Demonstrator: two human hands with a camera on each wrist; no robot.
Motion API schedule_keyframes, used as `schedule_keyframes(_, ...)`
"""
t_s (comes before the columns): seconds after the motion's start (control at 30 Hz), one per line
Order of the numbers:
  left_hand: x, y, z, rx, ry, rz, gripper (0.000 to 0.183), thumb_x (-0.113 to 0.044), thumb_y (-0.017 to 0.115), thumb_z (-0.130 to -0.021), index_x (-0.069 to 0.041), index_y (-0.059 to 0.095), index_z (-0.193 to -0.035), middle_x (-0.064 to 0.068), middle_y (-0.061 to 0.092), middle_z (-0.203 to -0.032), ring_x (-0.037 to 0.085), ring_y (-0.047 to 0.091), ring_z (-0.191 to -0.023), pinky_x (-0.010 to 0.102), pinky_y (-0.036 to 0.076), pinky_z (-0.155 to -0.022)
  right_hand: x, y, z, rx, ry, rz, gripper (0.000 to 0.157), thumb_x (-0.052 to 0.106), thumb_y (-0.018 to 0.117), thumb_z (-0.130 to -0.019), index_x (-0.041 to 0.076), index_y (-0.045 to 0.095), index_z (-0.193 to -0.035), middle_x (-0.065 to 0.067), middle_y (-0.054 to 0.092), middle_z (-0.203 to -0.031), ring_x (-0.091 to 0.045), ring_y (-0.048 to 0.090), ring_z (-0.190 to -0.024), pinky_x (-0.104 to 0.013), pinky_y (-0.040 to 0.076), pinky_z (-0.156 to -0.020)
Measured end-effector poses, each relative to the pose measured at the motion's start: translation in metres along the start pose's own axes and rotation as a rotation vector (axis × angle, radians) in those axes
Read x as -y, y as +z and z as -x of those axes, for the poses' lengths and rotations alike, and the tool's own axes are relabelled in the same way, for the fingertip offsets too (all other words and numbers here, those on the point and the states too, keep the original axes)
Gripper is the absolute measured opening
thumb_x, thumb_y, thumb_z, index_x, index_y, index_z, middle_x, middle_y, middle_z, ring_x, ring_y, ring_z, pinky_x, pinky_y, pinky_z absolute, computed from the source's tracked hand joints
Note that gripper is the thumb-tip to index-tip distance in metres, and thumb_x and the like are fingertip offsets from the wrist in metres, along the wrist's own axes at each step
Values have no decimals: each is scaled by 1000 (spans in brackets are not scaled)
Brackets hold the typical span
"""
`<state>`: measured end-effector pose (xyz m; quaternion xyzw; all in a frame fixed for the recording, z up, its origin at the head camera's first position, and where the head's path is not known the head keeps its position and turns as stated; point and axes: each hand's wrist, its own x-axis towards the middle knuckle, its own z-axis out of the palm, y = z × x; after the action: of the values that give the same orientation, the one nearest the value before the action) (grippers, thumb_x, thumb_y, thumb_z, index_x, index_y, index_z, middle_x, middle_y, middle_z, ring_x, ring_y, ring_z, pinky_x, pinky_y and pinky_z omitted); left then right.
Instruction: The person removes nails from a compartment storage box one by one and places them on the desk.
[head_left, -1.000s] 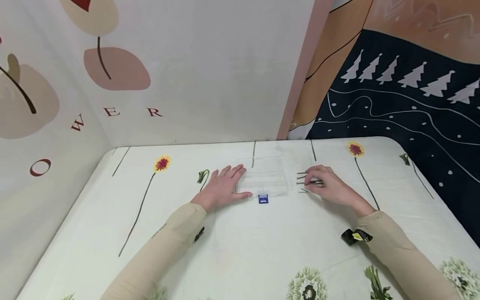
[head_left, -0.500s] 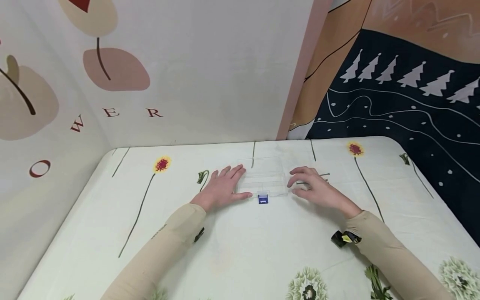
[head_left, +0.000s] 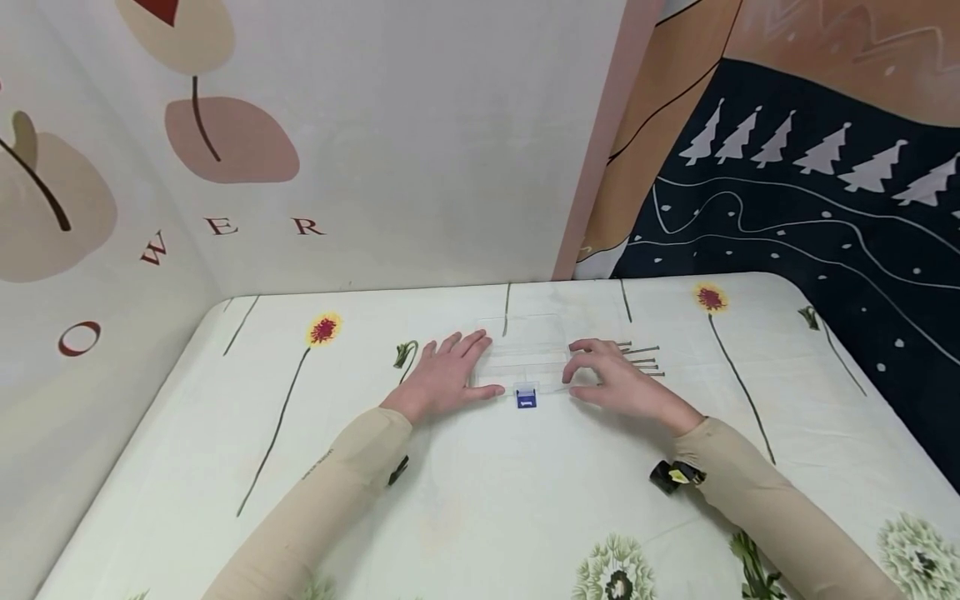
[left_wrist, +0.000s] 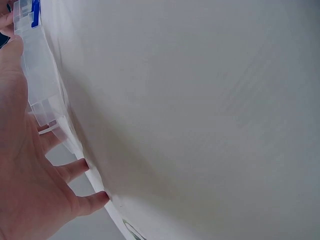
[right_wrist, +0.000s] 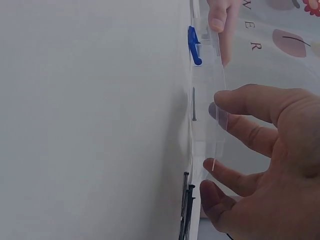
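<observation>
A clear plastic compartment box (head_left: 522, 354) with a blue latch (head_left: 527, 399) lies on the cloth. My left hand (head_left: 442, 375) is at its left end, fingers spread and fairly straight, thumb by the front edge. My right hand (head_left: 618, 385) has moved round the box's right end; in the right wrist view its thumb (right_wrist: 245, 101) and bent fingers hold the clear edge, one fingertip showing through the plastic. Several dark nails (head_left: 645, 361) lie just right of the box, partly behind that hand. A single nail (right_wrist: 194, 104) shows against the box's front side; inside or outside, I cannot tell.
A white flower-printed cloth (head_left: 450, 500) covers the table. Printed fabric walls (head_left: 420, 167) rise behind its far edge, with a dark tree-pattern panel (head_left: 810, 192) on the right. A black wrist device (head_left: 667, 477) is worn on the right forearm.
My right hand has left the nails and moved left to the box's right end, uncovering the nails' right ends. The left hand and the box have stayed in place.
</observation>
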<state>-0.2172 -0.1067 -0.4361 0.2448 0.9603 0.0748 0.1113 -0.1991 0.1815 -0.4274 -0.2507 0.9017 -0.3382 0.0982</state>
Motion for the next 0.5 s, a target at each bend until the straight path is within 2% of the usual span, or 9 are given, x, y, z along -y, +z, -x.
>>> schedule_keyframes(0.5,0,0,0,-4,2,0,88,-70,45,-89,-15,24,-155,4,18,-160,36,19,-142,62,17,-109,2,5,-7,43,30,51,8,10,71,-84,13,68,-91,-27,38,-140,-48,29,-128,-63,29,-100)
